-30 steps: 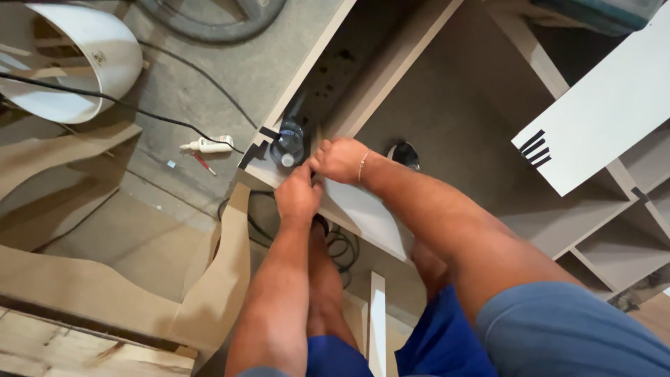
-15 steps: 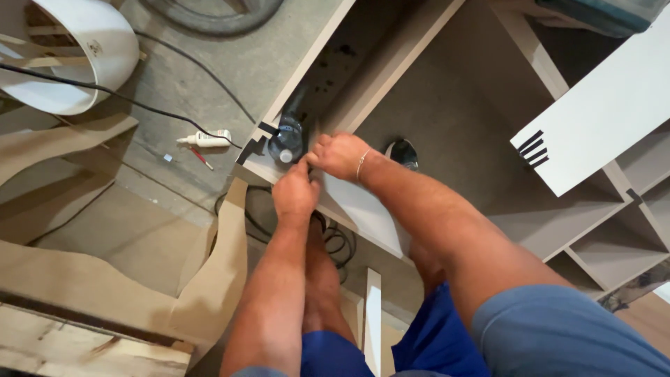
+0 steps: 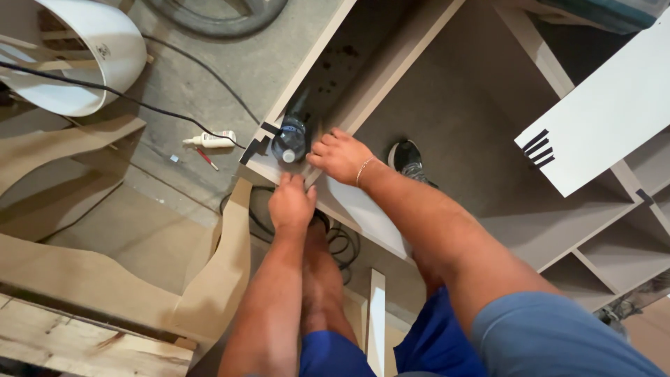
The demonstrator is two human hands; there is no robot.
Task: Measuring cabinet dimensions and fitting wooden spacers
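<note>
A: Centre frame: where are the hands?
B: Left hand (image 3: pixel 292 204), fingers curled, and right hand (image 3: pixel 340 155), spread flat, press the panel edge (image 3: pixel 301 176).
A: Risk?
B: Likely a nudge topples the clear bottle (image 3: pixel 289 137) just beside them.
A: Packages?
B: White glue tube (image 3: pixel 209 140), centre left; white board with black stripes (image 3: pixel 600 119), right.

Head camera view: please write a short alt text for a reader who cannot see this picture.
Seen from above, a person's left hand and right hand press on the corner of a pale wooden cabinet frame, beside a plastic water bottle. A white glue tube and black cable lie on the concrete floor.
</note>
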